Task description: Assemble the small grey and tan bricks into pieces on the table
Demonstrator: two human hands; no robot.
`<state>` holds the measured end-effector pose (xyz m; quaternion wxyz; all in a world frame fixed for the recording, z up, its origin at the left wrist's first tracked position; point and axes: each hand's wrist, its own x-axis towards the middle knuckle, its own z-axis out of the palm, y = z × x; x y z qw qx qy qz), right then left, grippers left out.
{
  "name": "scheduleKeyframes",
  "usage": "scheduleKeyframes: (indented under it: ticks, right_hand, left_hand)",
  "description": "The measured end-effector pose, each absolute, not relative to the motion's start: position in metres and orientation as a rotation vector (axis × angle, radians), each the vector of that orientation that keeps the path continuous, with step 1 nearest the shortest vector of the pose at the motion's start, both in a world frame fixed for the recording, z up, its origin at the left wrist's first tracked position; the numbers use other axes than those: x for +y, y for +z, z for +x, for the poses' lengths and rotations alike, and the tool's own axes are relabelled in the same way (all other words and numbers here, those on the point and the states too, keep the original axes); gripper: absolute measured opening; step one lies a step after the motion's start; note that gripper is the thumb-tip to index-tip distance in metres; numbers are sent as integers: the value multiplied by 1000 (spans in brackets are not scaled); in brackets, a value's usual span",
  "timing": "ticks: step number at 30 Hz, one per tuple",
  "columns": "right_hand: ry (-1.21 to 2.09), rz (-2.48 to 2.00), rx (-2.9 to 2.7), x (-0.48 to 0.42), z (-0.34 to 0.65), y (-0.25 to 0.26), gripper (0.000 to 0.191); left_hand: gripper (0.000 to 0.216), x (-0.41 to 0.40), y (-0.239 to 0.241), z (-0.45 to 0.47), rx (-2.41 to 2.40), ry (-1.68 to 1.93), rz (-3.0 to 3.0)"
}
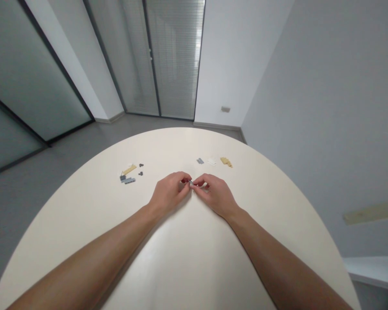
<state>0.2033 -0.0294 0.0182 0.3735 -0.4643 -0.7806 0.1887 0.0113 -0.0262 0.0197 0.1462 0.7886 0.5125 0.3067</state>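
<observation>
Evidently, our left hand (170, 189) and right hand (215, 194) pinch, in a closed grip, a small grey piece (191, 182) inward from the far edge of the tabletop (171, 148); we judge the step two-handed handling, the next move calling for fine control.

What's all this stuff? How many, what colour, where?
Tiny piece: one, greyish, held centrally
Flat strip: one, tan, left side
Blocky pieces: several, grey shades, left side
Thin bits: few, white, left side
Knobbly bits: two, dark grey, left side
Slim pieces: uncountable, grey, centre-right
Pale pieces: uncountable, white, centre-right
Stepped pieces: uncountable, tan, centre-right
Round table: one, cream, underneath
Dark-framed glass panels: several, greyish, left and ahead
Walls: several, whitish, around
Rectangular wall plate: one, grey, low ahead
Floor: one, grey, below
Flat bar: one, yellowish, right
Ledge: one, white, lower right
Left hand: one, bare, centre
Right hand: one, bare, centre
Forearms: two, bare, foreground
</observation>
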Motion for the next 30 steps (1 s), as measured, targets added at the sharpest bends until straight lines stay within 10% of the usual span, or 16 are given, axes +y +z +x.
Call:
scheduleKeyframes:
  ticks: [30]
  right_hand:
    - [534, -1256, -1973, -31, 202, 24, 8]
  left_hand:
    - [15, -28, 24, 13, 1488, 868, 2257]
